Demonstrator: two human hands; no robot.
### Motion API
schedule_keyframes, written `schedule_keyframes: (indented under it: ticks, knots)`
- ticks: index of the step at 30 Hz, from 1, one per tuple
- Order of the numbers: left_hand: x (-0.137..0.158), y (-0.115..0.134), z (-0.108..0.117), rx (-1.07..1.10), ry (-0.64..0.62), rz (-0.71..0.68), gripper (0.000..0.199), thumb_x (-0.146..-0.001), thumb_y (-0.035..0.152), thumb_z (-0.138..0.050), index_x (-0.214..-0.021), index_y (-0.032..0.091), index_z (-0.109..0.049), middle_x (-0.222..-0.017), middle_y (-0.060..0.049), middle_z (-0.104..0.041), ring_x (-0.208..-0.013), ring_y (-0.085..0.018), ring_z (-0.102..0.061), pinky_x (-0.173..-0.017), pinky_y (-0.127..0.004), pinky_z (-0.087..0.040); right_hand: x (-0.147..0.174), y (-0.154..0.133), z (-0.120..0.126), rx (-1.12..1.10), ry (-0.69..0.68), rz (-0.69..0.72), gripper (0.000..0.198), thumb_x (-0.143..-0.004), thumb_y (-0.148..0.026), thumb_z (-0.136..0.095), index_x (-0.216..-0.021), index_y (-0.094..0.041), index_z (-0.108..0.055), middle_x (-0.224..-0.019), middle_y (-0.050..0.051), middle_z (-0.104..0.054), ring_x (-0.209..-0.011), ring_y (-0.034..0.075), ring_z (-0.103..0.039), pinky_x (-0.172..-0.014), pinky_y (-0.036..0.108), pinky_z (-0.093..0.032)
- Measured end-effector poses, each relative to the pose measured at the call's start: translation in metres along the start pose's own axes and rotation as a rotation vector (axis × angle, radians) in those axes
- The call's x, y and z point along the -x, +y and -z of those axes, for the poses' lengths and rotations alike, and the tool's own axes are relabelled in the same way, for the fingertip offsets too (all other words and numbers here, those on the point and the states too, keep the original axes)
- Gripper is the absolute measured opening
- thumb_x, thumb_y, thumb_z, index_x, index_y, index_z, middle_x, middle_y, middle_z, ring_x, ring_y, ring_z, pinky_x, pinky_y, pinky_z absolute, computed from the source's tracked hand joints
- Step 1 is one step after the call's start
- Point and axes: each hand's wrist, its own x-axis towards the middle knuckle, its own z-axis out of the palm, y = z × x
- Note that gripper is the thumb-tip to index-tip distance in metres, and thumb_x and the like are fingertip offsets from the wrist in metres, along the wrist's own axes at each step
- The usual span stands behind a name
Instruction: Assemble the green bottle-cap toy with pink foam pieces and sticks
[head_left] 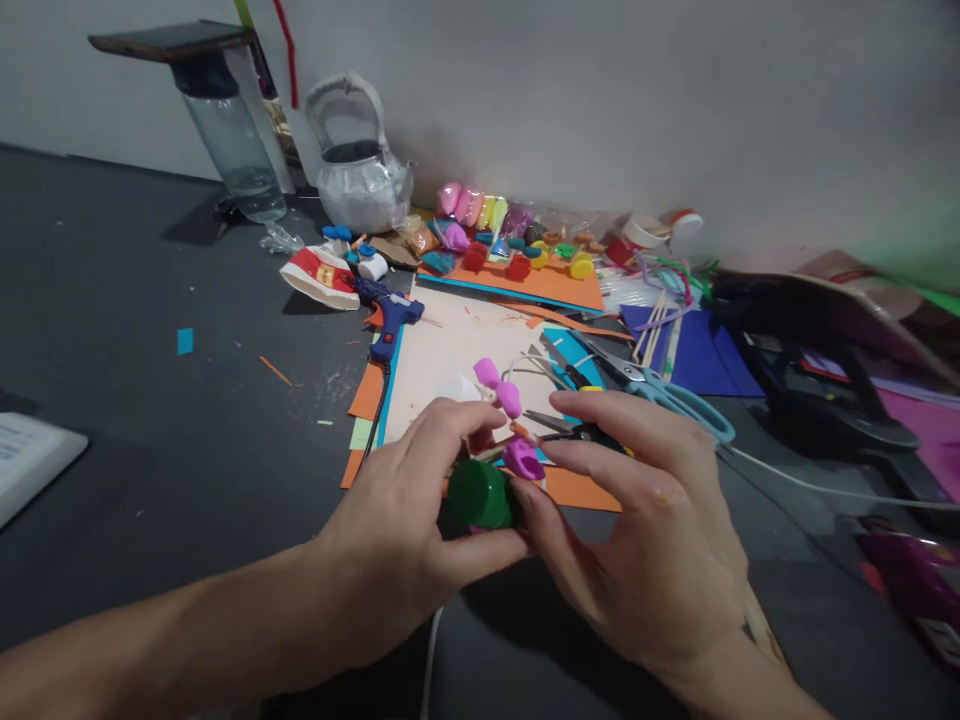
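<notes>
Between both hands is a small craft piece with a green bottle cap (480,493), held low over the near edge of the paper stack. My left hand (397,490) is closed around the cap, its thumb underneath. A hollow magenta clay piece (523,461) sits beside the cap, and a thin wooden stick runs behind it. My right hand (652,510) pinches this magenta piece between thumb and middle finger, with the index finger raised. Two magenta clay lumps (498,386) show just beyond the fingertips; what carries them is unclear.
Black-handled scissors (570,428) and blue-handled scissors (675,395) lie to the right. A blue glue gun (390,322) rests left on cream paper (450,330). Behind are an orange board (555,290) with colored caps, a foil-like kettle (360,180) and a water bottle (240,150).
</notes>
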Motion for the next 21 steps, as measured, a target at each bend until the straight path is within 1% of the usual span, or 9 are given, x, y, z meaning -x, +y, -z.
schedule_keyframes:
  ticks: [2,4,6,8,10,12,14,17,21]
  knots:
    - [-0.003,0.003,0.000,0.273,-0.067,0.210,0.058,-0.068,0.025,-0.086,-0.115,0.030,-0.054,-0.104,0.003,-0.067,-0.092,-0.016,-0.068,-0.080,-0.024,-0.053,0.002,0.005,0.000,-0.049,-0.007,0.002,0.040,-0.081,-0.019,-0.069,-0.118,-0.022,-0.053,-0.121,0.012,-0.064,-0.115,0.030,-0.060,-0.094,0.048,-0.050]
    - [-0.006,0.006,0.001,0.572,-0.131,0.363,0.059,-0.065,0.019,-0.087,-0.112,0.028,-0.053,-0.096,0.004,-0.068,-0.086,-0.014,-0.069,-0.076,-0.023,-0.053,0.004,0.012,0.000,-0.138,0.037,-0.027,0.042,-0.081,-0.018,-0.068,-0.121,-0.022,-0.055,-0.122,0.013,-0.063,-0.114,0.030,-0.060,-0.093,0.049,-0.050]
    - [-0.010,0.008,0.003,0.809,-0.171,0.435,0.058,-0.067,0.014,-0.086,-0.112,0.026,-0.052,-0.092,0.003,-0.069,-0.083,-0.013,-0.070,-0.075,-0.021,-0.053,0.006,0.018,-0.001,-0.217,0.092,-0.064,0.043,-0.080,-0.016,-0.068,-0.121,-0.022,-0.056,-0.122,0.013,-0.062,-0.114,0.030,-0.060,-0.093,0.049,-0.049]
    - [-0.012,0.008,0.005,0.946,-0.175,0.452,0.054,-0.071,0.013,-0.084,-0.112,0.024,-0.052,-0.091,0.002,-0.071,-0.085,-0.013,-0.071,-0.076,-0.022,-0.053,0.007,0.021,-0.003,-0.230,0.079,-0.050,0.043,-0.081,-0.019,-0.069,-0.122,-0.020,-0.056,-0.123,0.014,-0.061,-0.114,0.030,-0.059,-0.094,0.049,-0.049]
    - [-0.014,0.006,0.006,1.006,-0.171,0.447,0.051,-0.073,0.015,-0.083,-0.113,0.022,-0.052,-0.092,0.000,-0.071,-0.088,-0.014,-0.071,-0.079,-0.023,-0.054,0.008,0.020,-0.005,-0.184,0.026,0.008,0.044,-0.082,-0.028,-0.071,-0.121,-0.018,-0.056,-0.124,0.016,-0.061,-0.117,0.031,-0.058,-0.095,0.049,-0.049]
    - [-0.015,0.005,0.005,1.045,-0.161,0.438,0.047,-0.075,0.018,-0.082,-0.113,0.021,-0.054,-0.097,-0.001,-0.071,-0.090,-0.015,-0.071,-0.084,-0.026,-0.054,0.008,0.015,-0.008,-0.134,0.013,0.061,0.046,-0.081,-0.034,-0.074,-0.119,-0.015,-0.056,-0.124,0.018,-0.061,-0.118,0.031,-0.056,-0.096,0.049,-0.048]
    - [-0.015,0.004,0.004,1.086,-0.159,0.432,0.040,-0.079,0.022,-0.079,-0.113,0.019,-0.056,-0.101,-0.003,-0.070,-0.093,-0.016,-0.071,-0.086,-0.027,-0.054,0.008,0.010,-0.011,-0.092,0.055,0.073,0.045,-0.080,-0.032,-0.076,-0.116,-0.012,-0.057,-0.124,0.019,-0.062,-0.118,0.031,-0.056,-0.097,0.048,-0.048]
    - [-0.013,0.005,0.004,1.137,-0.174,0.424,0.031,-0.087,0.027,-0.071,-0.114,0.018,-0.059,-0.107,-0.005,-0.071,-0.099,-0.017,-0.071,-0.086,-0.025,-0.055,0.007,0.006,-0.011,-0.039,0.094,0.055,0.039,-0.080,-0.023,-0.075,-0.112,-0.012,-0.058,-0.121,0.019,-0.063,-0.116,0.030,-0.058,-0.096,0.047,-0.048]
    - [-0.013,0.008,0.005,1.150,-0.194,0.431,0.031,-0.088,0.024,-0.070,-0.116,0.019,-0.059,-0.112,-0.007,-0.071,-0.102,-0.019,-0.071,-0.090,-0.029,-0.055,0.005,0.018,0.001,-0.071,0.086,0.068,0.031,-0.084,-0.024,-0.070,-0.112,-0.015,-0.059,-0.118,0.016,-0.065,-0.113,0.029,-0.061,-0.094,0.046,-0.049]
